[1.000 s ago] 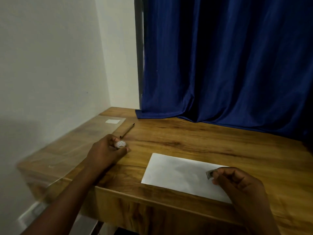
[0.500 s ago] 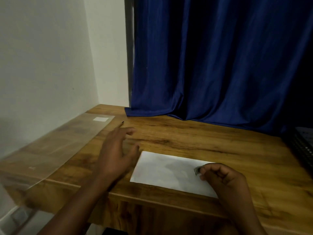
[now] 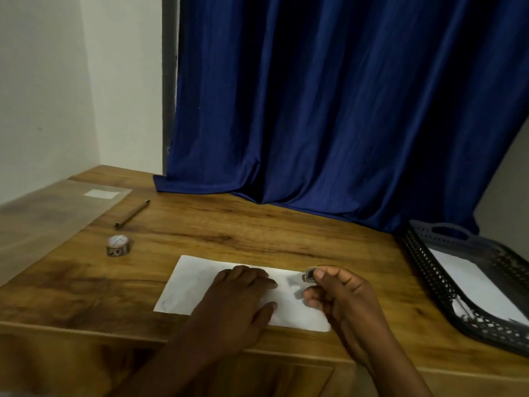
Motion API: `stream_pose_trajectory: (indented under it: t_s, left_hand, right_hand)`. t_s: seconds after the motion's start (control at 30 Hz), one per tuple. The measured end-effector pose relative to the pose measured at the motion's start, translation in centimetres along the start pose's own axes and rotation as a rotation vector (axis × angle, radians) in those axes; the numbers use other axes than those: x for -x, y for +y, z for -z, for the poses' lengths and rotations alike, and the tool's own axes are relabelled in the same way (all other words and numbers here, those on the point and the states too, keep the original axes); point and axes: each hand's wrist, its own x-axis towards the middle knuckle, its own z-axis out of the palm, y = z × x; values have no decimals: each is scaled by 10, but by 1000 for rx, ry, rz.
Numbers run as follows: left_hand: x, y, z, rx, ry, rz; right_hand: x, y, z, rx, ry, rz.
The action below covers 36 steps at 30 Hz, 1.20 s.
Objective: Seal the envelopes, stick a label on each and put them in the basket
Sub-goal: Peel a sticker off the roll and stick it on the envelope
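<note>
Left hand [image 3: 240,296]: fingers flat, pressing the white envelope [image 3: 197,285] onto the wooden desk [image 3: 286,233].
Right hand [image 3: 340,293]: pinching a small label piece [image 3: 309,275] above the envelope's right end.

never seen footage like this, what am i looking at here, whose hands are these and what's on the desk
There is no machine here: a person wears a camera on the head, so you look down at their own two hands. The left hand lies flat on a white envelope on the wooden desk. The right hand pinches a small piece of tape over the envelope's right end. To the left sit a tape roll, a pen and a clear plastic sheet. At the right a dark basket holds something white and flat. A blue curtain hangs behind.
</note>
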Motion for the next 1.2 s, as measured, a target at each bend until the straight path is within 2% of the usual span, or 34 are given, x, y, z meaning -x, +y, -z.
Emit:
stream_pose_trajectory:
  t_s: [0.13,0.23,0.4,0.53,0.67,1.2]
  left_hand:
    - [1,3,2,-32,-29,-3]
    - [1,4,2,-50,-44,-5]
    - [0,7,1,-71,-62,-24]
    - [0,6,0,-80,-68,-42]
    - [-1,5,-1,-100,-50,-56]
    - [-3,5,0,-122,-78,-54]
  right_hand:
    - [-22,-24,19,431,-103,-49]
    - [-48,-38,23,790,-242,-11]
    - [-81,-38,12,1093,-441,-1]
    - [-96,-33,1,1203,-511,52]
    - [-104,-28,-4,1280,-503,70]
    - [-105,-16,2,1195,-468,48]
